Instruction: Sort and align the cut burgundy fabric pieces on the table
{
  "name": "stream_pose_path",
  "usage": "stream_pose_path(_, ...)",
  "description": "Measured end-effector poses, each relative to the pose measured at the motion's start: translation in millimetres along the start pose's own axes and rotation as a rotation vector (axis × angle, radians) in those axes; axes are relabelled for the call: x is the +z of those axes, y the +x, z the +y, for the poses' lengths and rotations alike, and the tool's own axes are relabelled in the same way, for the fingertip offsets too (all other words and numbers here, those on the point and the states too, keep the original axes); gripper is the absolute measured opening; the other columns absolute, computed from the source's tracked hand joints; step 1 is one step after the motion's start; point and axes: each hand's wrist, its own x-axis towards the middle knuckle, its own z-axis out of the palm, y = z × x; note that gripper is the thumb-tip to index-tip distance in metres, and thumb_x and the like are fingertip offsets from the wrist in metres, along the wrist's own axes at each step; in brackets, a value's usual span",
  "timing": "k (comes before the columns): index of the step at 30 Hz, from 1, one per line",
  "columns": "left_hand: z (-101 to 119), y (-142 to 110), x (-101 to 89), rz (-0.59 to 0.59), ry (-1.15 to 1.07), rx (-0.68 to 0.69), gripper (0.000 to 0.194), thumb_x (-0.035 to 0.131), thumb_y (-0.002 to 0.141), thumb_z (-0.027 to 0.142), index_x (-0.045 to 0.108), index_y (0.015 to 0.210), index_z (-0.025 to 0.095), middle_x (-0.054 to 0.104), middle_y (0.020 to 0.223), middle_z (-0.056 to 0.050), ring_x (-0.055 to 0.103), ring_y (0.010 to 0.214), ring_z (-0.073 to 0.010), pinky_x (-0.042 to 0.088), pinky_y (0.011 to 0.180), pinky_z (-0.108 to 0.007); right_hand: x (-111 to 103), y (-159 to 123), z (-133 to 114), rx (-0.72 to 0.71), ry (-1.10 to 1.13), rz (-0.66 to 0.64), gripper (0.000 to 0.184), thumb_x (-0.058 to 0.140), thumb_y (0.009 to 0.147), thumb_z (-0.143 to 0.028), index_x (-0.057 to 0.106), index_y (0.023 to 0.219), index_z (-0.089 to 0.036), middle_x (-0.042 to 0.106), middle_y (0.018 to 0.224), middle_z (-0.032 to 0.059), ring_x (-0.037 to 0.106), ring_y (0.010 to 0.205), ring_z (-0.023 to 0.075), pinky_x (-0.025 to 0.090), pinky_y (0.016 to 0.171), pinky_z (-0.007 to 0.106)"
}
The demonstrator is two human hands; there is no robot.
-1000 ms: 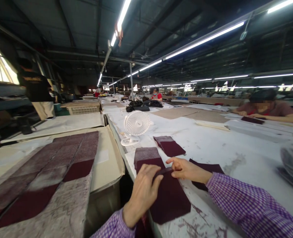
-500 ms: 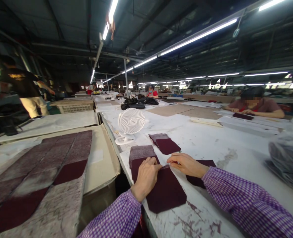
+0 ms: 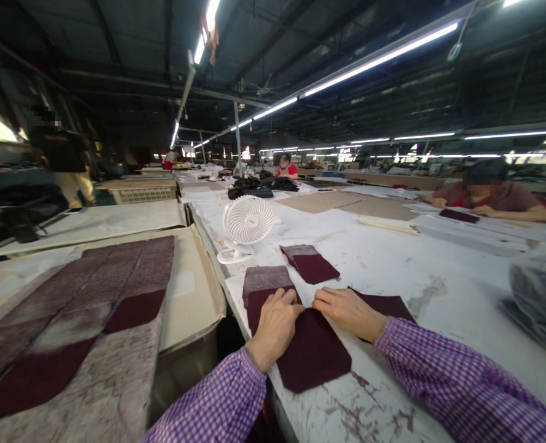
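Observation:
A dark maroon fabric piece (image 3: 316, 354) with cut corners lies on the white-covered table (image 3: 457, 357) before me. My left hand (image 3: 276, 323) is closed at its upper left edge, thumb and fingers pressed on the cloth. My right hand (image 3: 346, 312) has its fingertips pinched at the upper edge, close to the left thumb; the exact grip is partly hidden. Under and beyond my left hand lies another maroon piece with a greyish section (image 3: 266, 279). A folded maroon piece (image 3: 312, 264) rests farther back, and a further dark maroon piece (image 3: 388, 304) lies partly beneath my right forearm.
A white clip fan (image 3: 248, 221) stands behind the pieces. To the left, a lower surface (image 3: 208, 271) holds mottled maroon panels (image 3: 134, 271), with a gap between it and the table. At right is a clear plastic bag (image 3: 540, 289); a co-worker (image 3: 498, 197) sits beyond.
My right hand has come down and left onto the upper edge of the maroon piece. The left hand stays there. The view has shifted slightly, and the person at far left has moved.

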Motion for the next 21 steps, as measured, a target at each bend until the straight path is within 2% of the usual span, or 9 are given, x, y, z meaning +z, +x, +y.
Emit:
stream_pose_path(3, 2, -1, -2.5, -0.009, 0.037, 0.017, 0.029, 0.038, 0.091, 0.019, 0.067, 0.094, 0.024, 0.055, 0.092, -0.002, 0.044, 0.087, -0.0191, 0.037, 0.075, -0.034, 0, -5, -1, -0.081, -0.127, 0.041, 0.014, 0.048, 0.089, -0.014, 0.061, 0.091, -0.015, 0.059, 0.086, 0.0051, 0.053, 0.081, 0.0186, 0.042, 0.065, 0.03)
stream_pose_path(5, 3, -1, -3.9, -0.006, 0.034, 0.02, 0.03, 0.038, 0.09, 0.017, 0.066, 0.094, 0.024, 0.055, 0.093, -0.003, 0.044, 0.088, -0.0193, 0.037, 0.075, -0.034, -2, -9, 0, -0.027, -0.128, 0.058, 0.015, 0.048, 0.088, -0.012, 0.063, 0.092, -0.015, 0.06, 0.085, 0.0054, 0.053, 0.079, 0.0196, 0.044, 0.069, 0.034)
stream_pose_path(7, 4, -1, -4.8, -0.01, 0.026, 0.019, 0.031, 0.038, 0.09, 0.015, 0.067, 0.094, 0.024, 0.055, 0.093, -0.003, 0.044, 0.089, -0.0194, 0.038, 0.075, -0.034, -4, -11, -1, 0.07, -0.054, 0.097, 0.021, 0.046, 0.086, -0.007, 0.064, 0.094, -0.014, 0.061, 0.092, 0.0073, 0.054, 0.084, 0.0208, 0.046, 0.075, 0.037)
stream_pose_path(10, 5, 0, -4.5, -0.016, 0.026, 0.018, 0.031, 0.038, 0.088, 0.012, 0.067, 0.092, 0.022, 0.056, 0.093, -0.003, 0.045, 0.088, -0.0193, 0.038, 0.074, -0.034, -6, -9, -10, 0.151, 0.215, 0.135, 0.036, 0.038, 0.082, 0.002, 0.061, 0.106, -0.012, 0.059, 0.107, 0.0094, 0.055, 0.095, 0.0187, 0.048, 0.084, 0.033)
stream_pose_path(12, 2, 0, -3.8, 0.0, 0.012, 0.022, 0.03, 0.039, 0.089, 0.013, 0.067, 0.092, 0.022, 0.056, 0.093, -0.003, 0.046, 0.088, -0.0193, 0.039, 0.075, -0.034, -5, -6, -20, 0.167, 0.353, 0.091, 0.042, 0.036, 0.08, 0.003, 0.059, 0.111, -0.013, 0.059, 0.106, 0.009, 0.055, 0.096, 0.0173, 0.049, 0.086, 0.031)
stream_pose_path(15, -11, -4, -4.5, 0.02, -0.116, 0.011, 0.024, 0.045, 0.088, 0.019, 0.069, 0.091, 0.021, 0.059, 0.089, -0.003, 0.048, 0.086, -0.0176, 0.04, 0.075, -0.031, -5, -3, -28, 0.196, 0.432, 0.026, 0.038, 0.035, 0.084, -0.003, 0.061, 0.109, -0.013, 0.059, 0.102, 0.0096, 0.053, 0.097, 0.019, 0.048, 0.088, 0.034)
stream_pose_path(18, -30, -14, -8.1, 0.045, -0.307, -0.002, 0.02, 0.051, 0.086, 0.019, 0.071, 0.085, 0.019, 0.061, 0.085, -0.002, 0.051, 0.083, -0.0147, 0.041, 0.076, -0.027, -10, -1, -28, 0.181, 0.534, -0.039, 0.037, 0.034, 0.086, -0.005, 0.061, 0.11, -0.013, 0.058, 0.105, 0.0101, 0.052, 0.1, 0.0189, 0.045, 0.091, 0.035)
stream_pose_path(21, -43, -25, -11.7, 0.1, -0.385, 0.035, 0.021, 0.051, 0.087, 0.022, 0.071, 0.086, 0.018, 0.061, 0.086, -0.003, 0.051, 0.084, -0.0144, 0.041, 0.077, -0.026, -16, -2, -25, 0.164, 0.542, -0.095, 0.043, 0.034, 0.082, -0.001, 0.06, 0.114, -0.014, 0.057, 0.105, 0.0097, 0.052, 0.099, 0.0187, 0.045, 0.091, 0.034)
